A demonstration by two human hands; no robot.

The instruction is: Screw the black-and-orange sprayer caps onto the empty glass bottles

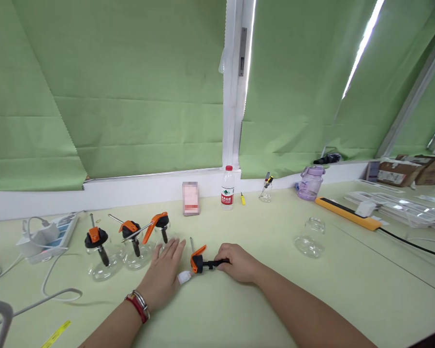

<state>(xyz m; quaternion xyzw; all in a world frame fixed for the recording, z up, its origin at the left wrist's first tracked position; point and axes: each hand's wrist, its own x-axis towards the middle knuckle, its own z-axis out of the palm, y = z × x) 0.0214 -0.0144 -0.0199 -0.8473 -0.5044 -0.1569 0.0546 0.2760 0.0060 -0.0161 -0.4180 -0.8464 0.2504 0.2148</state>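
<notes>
My right hand (238,262) is closed on the black stem of an orange-and-black lever tool (197,262), which lies on the table with a thin metal rod pointing away. My left hand (164,273) rests with its fingers stretched out, close by a glass jar. A small white piece (184,277) shows between my left thumb and the tool; whether it is a tag or a wrap I cannot tell. To the left stand glass jars, each holding a similar tool: a left one (96,238), a middle one (130,229) and a right one (161,221), the last partly hidden by my fingers.
An uncapped glass jar (311,244) stands at the right. Along the back are a pixelated box (191,199), a water bottle (227,188), a yellow screwdriver (242,198), a tool-filled jar (266,194) and a purple bottle (311,183). A power strip (60,237) and cables lie left.
</notes>
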